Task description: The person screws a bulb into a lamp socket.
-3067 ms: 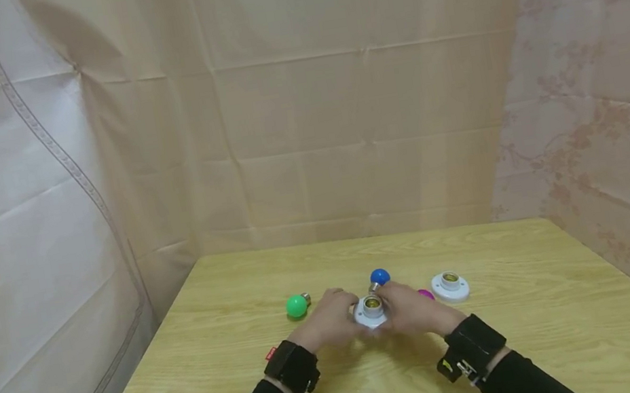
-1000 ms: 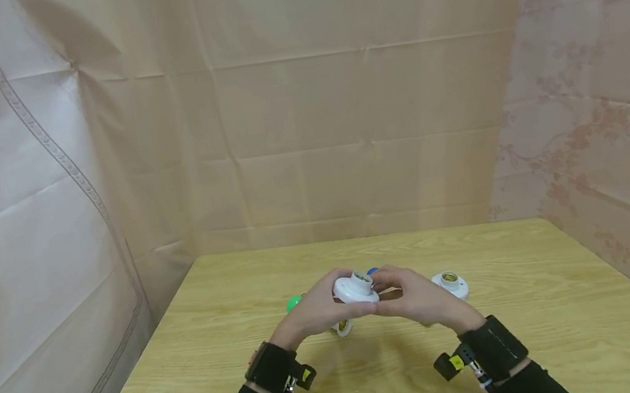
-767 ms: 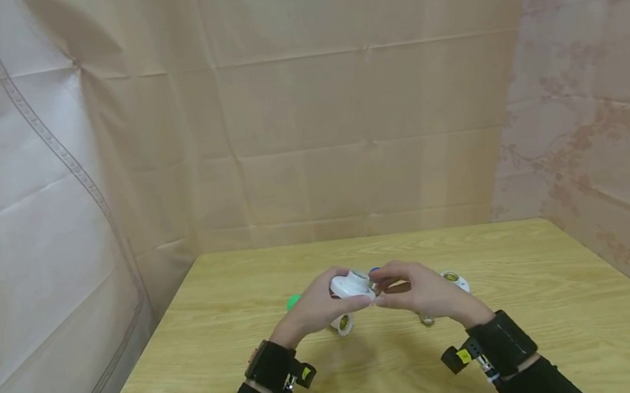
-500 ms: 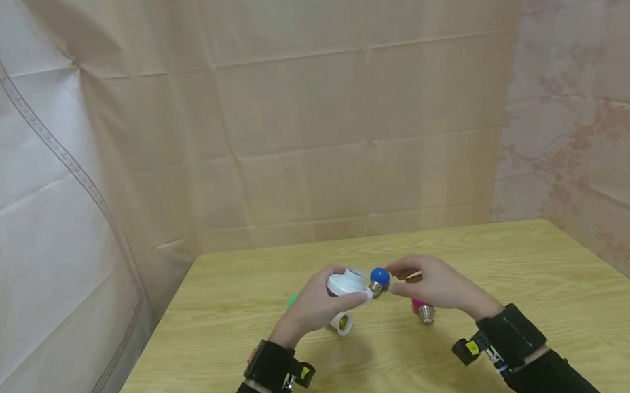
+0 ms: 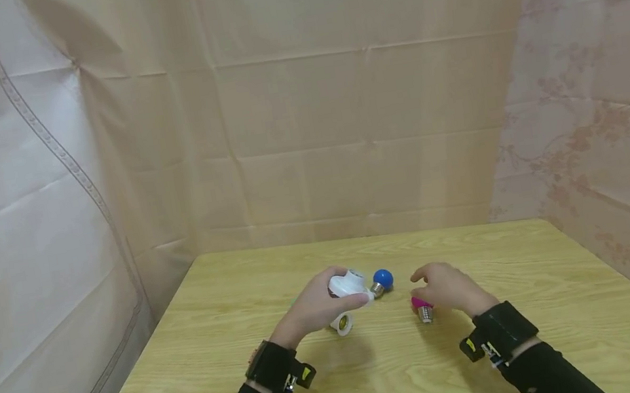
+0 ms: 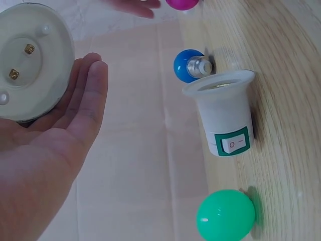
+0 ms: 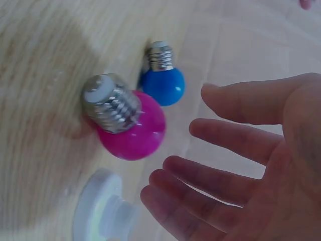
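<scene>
My left hand [image 5: 310, 307] grips a round white lamp holder [image 5: 346, 285] by its rim, raised above the table and tilted. The left wrist view shows its underside, with two brass screws. My right hand [image 5: 449, 286] is held apart from it on the right, fingers spread and nothing in them in the right wrist view. Closest to those fingers lies a magenta light bulb [image 7: 134, 130], its metal screw base toward me. A blue light bulb [image 5: 383, 279] lies between the hands.
A white socket with a rocker switch [image 6: 225, 115] lies below my left hand. Beyond it is a green bulb [image 6: 226, 216], hidden behind that hand in the head view. Another round white lamp holder [image 7: 100, 211] sits by my right hand. Cloth hangs behind the wooden table [image 5: 358, 389].
Both hands were on the round lamp holder a second ago. My right hand has let go and moved right toward the magenta bulb, uncovering the blue one. My left hand has kept its hold.
</scene>
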Motion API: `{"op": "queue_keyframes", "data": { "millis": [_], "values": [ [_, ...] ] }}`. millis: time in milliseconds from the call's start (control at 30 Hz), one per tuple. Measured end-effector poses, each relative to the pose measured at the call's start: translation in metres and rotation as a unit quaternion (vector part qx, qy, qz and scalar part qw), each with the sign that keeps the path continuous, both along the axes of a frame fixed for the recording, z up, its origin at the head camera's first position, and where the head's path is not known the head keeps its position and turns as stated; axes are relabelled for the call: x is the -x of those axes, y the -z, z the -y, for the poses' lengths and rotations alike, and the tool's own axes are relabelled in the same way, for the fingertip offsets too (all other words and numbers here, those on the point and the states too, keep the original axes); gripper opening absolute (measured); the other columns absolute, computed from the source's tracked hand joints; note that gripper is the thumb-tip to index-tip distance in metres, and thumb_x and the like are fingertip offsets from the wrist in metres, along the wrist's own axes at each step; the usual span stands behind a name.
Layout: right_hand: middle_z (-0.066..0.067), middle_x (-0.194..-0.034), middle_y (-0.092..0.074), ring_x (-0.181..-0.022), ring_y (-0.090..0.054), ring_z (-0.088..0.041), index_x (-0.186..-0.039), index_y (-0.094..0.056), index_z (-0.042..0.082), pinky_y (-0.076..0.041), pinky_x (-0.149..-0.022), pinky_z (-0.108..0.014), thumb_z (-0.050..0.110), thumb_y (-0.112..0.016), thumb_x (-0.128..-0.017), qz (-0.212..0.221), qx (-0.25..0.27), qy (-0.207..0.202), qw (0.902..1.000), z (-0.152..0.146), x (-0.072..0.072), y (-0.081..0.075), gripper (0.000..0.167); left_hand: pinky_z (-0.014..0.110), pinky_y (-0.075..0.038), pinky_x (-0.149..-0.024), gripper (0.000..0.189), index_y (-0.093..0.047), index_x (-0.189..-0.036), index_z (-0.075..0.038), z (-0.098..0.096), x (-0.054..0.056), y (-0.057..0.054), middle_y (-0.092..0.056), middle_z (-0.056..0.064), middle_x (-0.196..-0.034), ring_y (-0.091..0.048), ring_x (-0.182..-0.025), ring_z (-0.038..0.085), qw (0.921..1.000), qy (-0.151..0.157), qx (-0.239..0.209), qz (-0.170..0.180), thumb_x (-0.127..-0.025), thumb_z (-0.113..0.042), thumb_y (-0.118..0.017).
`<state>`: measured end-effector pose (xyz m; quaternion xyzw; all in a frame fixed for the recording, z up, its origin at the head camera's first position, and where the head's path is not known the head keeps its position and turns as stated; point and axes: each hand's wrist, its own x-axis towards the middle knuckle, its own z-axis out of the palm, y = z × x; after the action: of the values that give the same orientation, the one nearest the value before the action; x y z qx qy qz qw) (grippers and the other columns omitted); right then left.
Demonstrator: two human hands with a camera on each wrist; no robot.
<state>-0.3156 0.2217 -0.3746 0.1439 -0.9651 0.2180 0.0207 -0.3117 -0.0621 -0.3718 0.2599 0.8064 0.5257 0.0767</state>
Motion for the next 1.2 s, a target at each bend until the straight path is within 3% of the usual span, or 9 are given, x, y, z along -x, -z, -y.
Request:
{"op": "queue_keyframes", "data": {
  "millis": [133,200,367,467,567,700,900,1200],
  "values": [
    [-0.022,-0.115,-0.07,-0.104,-0.067,-0.036,-0.118,-0.068,-0.008,-0.053,-0.089,-0.053,0.016,-0.069,-0.089,0.005,-0.005,0.0,1.0,0.001,0.001,0.006,0.037,0.035,-0.055,-0.076,0.074,-0.046,-0.143,0.001,-0.002,-0.001,0.001,-0.063,0.011,-0.113,-0.064,-0.093,0.021,1.0,0.002,0.001,0.001,-0.089,-0.039,-0.077],
    [-0.018,-0.111,-0.071,-0.096,-0.067,-0.03,-0.12,-0.067,-0.008,-0.054,-0.083,-0.048,0.016,-0.069,-0.088,0.011,-0.006,0.004,0.9999,0.003,0.001,0.007,0.04,0.035,-0.055,-0.076,0.074,-0.047,-0.143,0.001,-0.003,-0.002,0.002,-0.063,0.011,-0.113,-0.064,-0.094,0.021,1.0,0.002,0.001,0.002,-0.089,-0.038,-0.078],
    [-0.01,-0.101,-0.069,-0.081,-0.056,-0.022,-0.119,-0.067,-0.007,-0.048,-0.076,-0.041,0.014,-0.071,-0.087,0.014,-0.027,0.01,0.9995,0.006,0.001,0.01,0.038,0.035,-0.055,-0.077,0.074,-0.047,-0.143,0.001,-0.003,-0.003,0.001,-0.063,0.011,-0.114,-0.065,-0.094,0.021,1.0,0.0,0.002,0.0,-0.088,-0.038,-0.078],
    [-0.014,-0.099,-0.07,-0.081,-0.058,-0.022,-0.11,-0.069,-0.009,-0.052,-0.08,-0.044,0.01,-0.072,-0.088,-0.003,-0.038,-0.01,0.9992,0.005,0.001,0.012,0.029,0.035,-0.054,-0.077,0.074,-0.047,-0.143,0.001,-0.004,-0.002,0.002,-0.063,0.01,-0.113,-0.064,-0.094,0.021,1.0,0.002,0.005,-0.003,-0.088,-0.039,-0.078],
    [-0.011,-0.082,-0.067,-0.071,-0.058,-0.02,-0.089,-0.069,-0.006,-0.051,-0.069,-0.04,0.007,-0.071,-0.089,0.003,-0.038,-0.021,0.999,0.003,0.0,0.013,0.013,0.034,-0.054,-0.077,0.074,-0.047,-0.143,0.0,-0.004,-0.002,0.004,-0.063,0.01,-0.112,-0.064,-0.094,0.02,0.9999,0.006,0.011,-0.002,-0.088,-0.039,-0.078],
    [-0.004,-0.071,-0.058,-0.063,-0.053,-0.017,-0.079,-0.063,0.001,-0.043,-0.059,-0.03,0.007,-0.069,-0.089,0.039,-0.024,-0.017,0.9988,0.001,-0.002,0.011,0.013,0.034,-0.054,-0.076,0.076,-0.046,-0.144,0.0,-0.005,-0.002,0.006,-0.063,0.01,-0.111,-0.064,-0.094,0.02,0.9997,0.007,0.022,0.001,-0.088,-0.04,-0.078],
    [-0.004,-0.077,-0.059,-0.067,-0.057,-0.018,-0.087,-0.062,0.002,-0.045,-0.06,-0.029,0.011,-0.068,-0.081,0.078,-0.018,-0.006,0.9968,-0.001,-0.006,0.006,0.012,0.034,-0.054,-0.076,0.076,-0.046,-0.144,-0.001,-0.006,-0.002,0.007,-0.062,0.009,-0.112,-0.063,-0.095,0.02,0.9996,0.006,0.027,0.001,-0.087,-0.04,-0.078],
    [-0.005,-0.084,-0.06,-0.076,-0.058,-0.02,-0.104,-0.064,0.0,-0.046,-0.064,-0.03,0.011,-0.068,-0.077,0.099,0.008,-0.011,0.995,-0.001,-0.006,-0.001,0.029,0.035,-0.054,-0.077,0.074,-0.048,-0.142,-0.002,-0.006,-0.001,0.007,-0.062,0.008,-0.111,-0.063,-0.095,0.02,0.9995,-0.001,0.032,0.002,-0.086,-0.04,-0.079]
  ]
}}
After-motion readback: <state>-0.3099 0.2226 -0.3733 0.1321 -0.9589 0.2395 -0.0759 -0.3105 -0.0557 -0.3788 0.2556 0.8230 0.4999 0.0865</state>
